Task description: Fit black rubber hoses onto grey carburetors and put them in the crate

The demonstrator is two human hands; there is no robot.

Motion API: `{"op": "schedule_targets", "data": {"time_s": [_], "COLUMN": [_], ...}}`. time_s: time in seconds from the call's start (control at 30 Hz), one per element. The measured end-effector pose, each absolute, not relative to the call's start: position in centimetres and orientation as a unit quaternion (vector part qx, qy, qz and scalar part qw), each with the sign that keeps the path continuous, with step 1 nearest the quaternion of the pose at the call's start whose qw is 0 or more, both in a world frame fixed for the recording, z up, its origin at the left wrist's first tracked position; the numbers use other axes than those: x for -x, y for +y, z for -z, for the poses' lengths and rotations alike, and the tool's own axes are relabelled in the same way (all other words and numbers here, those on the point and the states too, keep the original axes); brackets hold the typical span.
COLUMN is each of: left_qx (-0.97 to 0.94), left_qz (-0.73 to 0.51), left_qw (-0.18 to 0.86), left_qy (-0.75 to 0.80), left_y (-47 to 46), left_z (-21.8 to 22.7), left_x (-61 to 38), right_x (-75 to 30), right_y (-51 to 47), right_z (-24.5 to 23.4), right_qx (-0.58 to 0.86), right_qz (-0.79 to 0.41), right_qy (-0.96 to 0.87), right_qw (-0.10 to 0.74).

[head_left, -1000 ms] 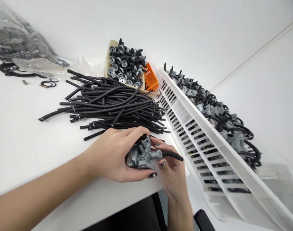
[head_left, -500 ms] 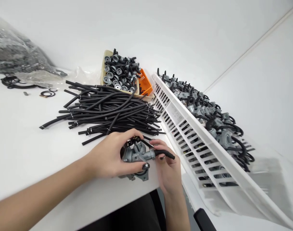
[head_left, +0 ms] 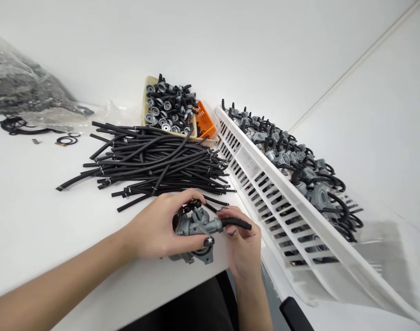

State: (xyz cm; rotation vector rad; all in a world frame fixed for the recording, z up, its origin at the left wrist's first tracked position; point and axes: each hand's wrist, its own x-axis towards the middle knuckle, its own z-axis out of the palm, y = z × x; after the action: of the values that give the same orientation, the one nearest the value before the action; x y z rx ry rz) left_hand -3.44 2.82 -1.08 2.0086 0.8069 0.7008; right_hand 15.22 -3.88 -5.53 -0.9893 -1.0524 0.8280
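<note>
At six o'clock, near the front edge of the white table (head_left: 30,216), the left hand (head_left: 154,230) is wrapped around a grey metal carburetor (head_left: 196,225), thumb with a star-painted nail pressed beneath it; the right hand (head_left: 242,250) pinches a short black hose (head_left: 236,224) that sits on the carburetor's outlet and points toward three o'clock; just behind the hands, at twelve o'clock, lies a loose pile of black hoses (head_left: 151,163); beyond it, at about one o'clock, a beige tray (head_left: 145,94) is heaped with small grey and black parts, an orange basket (head_left: 204,120) touching its right side; from one to four o'clock runs a white slatted crate (head_left: 265,181) holding finished carburetors with hoses; at ten o'clock rests a clear plastic bag (head_left: 20,87).
</note>
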Motion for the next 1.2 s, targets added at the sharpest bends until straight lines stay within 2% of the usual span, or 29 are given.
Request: {"op": "schedule_targets", "data": {"time_s": [0.27,0.57,0.87,1.0,1.2], "left_qx": [-0.81,-0.798,-0.67,-0.591,-0.573], "left_qz": [-0.284,-0.294,-0.468,-0.522,-0.566], "left_qw": [0.407,0.415,0.405,0.412,0.401], "left_qy": [0.311,0.324,0.41,0.456,0.436], "left_y": [2.8,2.8,3.6,3.8,3.8], "left_z": [0.9,1.1,1.7,1.7,1.9], "left_x": [3.5,3.5,3.5,3.6,3.9], "right_x": [-15.0,-15.1,-15.0,-14.7,-13.7], "right_y": [-3.9,-3.9,-3.7,-3.8,-4.1], "right_z": [5.7,5.5,5.7,5.1,4.0], "right_qx": [0.44,0.453,0.473,0.481,0.503], "right_qz": [-0.306,-0.359,-0.357,-0.371,-0.368], "right_qy": [-0.483,-0.447,-0.437,-0.433,-0.414], "right_qw": [0.693,0.683,0.677,0.666,0.664]}}
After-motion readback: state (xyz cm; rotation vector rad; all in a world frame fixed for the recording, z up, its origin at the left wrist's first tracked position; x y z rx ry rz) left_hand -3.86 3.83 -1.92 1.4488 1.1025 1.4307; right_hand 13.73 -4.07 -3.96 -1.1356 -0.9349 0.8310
